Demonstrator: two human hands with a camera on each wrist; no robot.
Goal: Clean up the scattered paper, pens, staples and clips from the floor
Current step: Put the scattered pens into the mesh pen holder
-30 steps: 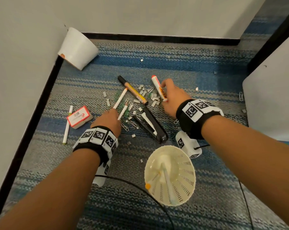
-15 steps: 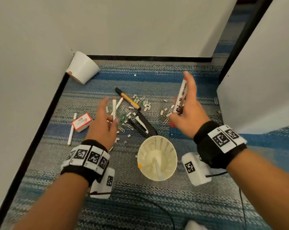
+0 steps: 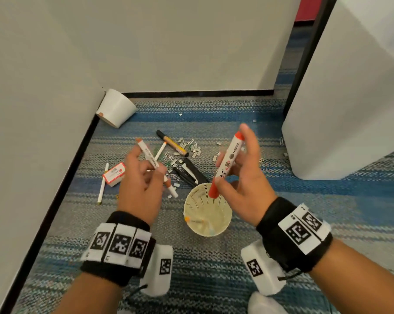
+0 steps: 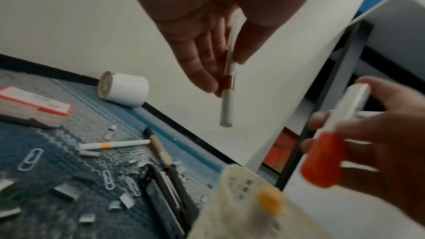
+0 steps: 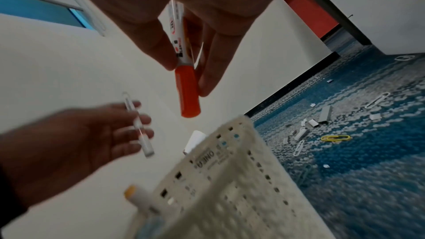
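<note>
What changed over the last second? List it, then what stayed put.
Right hand lifted the red-capped marker off the carpet and now holds it cap-down over the basket. Left hand raised thin white pens toward it. Stapler, black marker, paper cup, staples and clips stayed.

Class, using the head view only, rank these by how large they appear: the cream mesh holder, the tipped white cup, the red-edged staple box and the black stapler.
1. cream mesh holder
2. tipped white cup
3. black stapler, partly hidden
4. red-edged staple box

The holder is nearer the camera, which may exaggerate it.
</note>
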